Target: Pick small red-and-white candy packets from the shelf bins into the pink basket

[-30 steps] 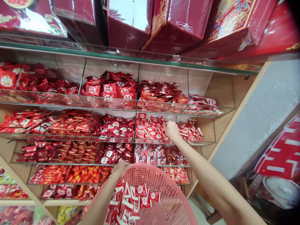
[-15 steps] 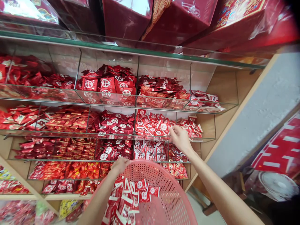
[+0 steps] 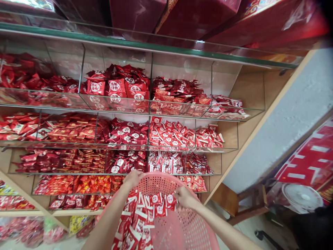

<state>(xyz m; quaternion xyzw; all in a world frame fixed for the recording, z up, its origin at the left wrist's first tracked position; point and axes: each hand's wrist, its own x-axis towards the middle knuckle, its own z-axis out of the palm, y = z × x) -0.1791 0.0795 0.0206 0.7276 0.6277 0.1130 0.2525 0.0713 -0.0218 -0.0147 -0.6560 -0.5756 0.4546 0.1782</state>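
My left hand [image 3: 133,179] is closed on the far left rim of a pink perforated plastic basket [image 3: 201,222]. Inside the basket, my right hand [image 3: 185,198] pinches a small red candy packet [image 3: 170,199] with a white round print. Several similar red and white packets [image 3: 139,218] lie heaped in the basket's left part. The bare basket floor shows to their right. Beyond the basket, the shelf compartment of matching red packets [image 3: 169,135] stands in front of me.
Glass-fronted shelves [image 3: 125,147] hold dividers and piles of red packets. Large dark red boxes [image 3: 197,21] sit on the glass shelf above. To the right are a grey wall [image 3: 283,107], a wooden stool [image 3: 249,205] and a white round object [image 3: 303,198]. Bagged goods [image 3: 23,229] lie low at the left.
My right hand has moved down from the shelf compartment into the basket, carrying a red candy packet. My left hand stays on the rim. The view has tilted slightly down.
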